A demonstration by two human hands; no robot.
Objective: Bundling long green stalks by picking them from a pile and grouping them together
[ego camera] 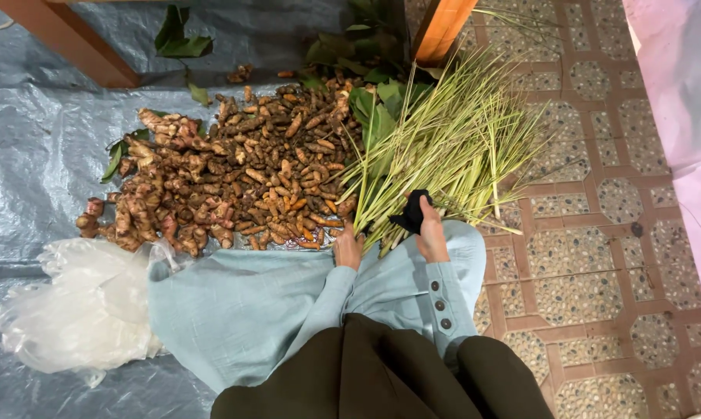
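Our right hand [431, 233] grips a black knife handle [412, 211] at the cut ends of the lemongrass [451, 140] fanned over tarp [32, 155] and tiles [599, 233]. Our left hand [348, 250], fingers curled, touches the stalk bases beside the heaped roots [234, 174]. A clear bag [79, 310] lies left.

One heap of brown roots [234, 178], far too many to count, centre left of the frame; one sheaf of green stalks [451, 140], upper centre right; one clear plastic bag [79, 310], lower left; two wooden posts [71, 39], top; two hands, left [348, 250] and right [430, 237], centre.
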